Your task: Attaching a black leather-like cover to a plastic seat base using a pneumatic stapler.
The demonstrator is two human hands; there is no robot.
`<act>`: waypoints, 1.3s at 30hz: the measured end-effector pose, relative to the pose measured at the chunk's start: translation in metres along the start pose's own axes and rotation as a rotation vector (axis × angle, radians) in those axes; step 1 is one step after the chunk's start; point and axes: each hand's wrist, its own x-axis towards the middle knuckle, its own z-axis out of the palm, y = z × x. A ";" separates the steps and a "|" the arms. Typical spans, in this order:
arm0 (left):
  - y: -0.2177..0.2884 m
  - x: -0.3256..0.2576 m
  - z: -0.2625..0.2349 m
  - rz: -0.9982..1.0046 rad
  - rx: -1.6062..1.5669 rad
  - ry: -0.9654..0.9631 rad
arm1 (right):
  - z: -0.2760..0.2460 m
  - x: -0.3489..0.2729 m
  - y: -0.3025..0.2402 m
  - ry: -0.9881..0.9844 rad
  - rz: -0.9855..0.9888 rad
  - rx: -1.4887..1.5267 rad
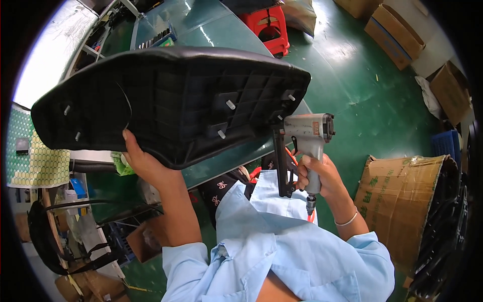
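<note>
A long black vehicle seat (166, 100) is tilted up before me, its ribbed underside with several pale bolts facing me. My left hand (142, 160) grips its lower edge, the thumb on the underside and the other fingers hidden behind. A thin, pale curved strand lies on the underside above that thumb. In my right hand (322, 173) is a grey pneumatic staple gun (307, 128), the fingers wrapped round its handle. Its black nose and magazine point at the seat's right end, touching or very close. An orange air hose hangs from the handle's base.
Behind the seat stretches a green-topped worktable (206, 30) with a small tray of parts (158, 38). A red plastic stool (266, 30) stands beyond it. On the right, a large cardboard box (397, 196) holds black parts. More cartons (395, 35) line the wall.
</note>
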 end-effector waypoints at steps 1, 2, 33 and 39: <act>-0.001 -0.001 -0.003 -0.003 -0.010 0.016 | -0.002 0.001 0.000 -0.021 0.002 0.025; -0.001 -0.002 -0.005 0.005 -0.007 0.014 | -0.002 0.000 0.000 -0.029 0.002 0.029; -0.074 -0.061 -0.009 0.180 0.054 0.177 | 0.033 -0.037 0.004 -0.217 -0.046 -0.128; -0.088 -0.075 0.008 0.175 -0.210 0.050 | 0.041 -0.035 0.003 -0.202 -0.036 -0.173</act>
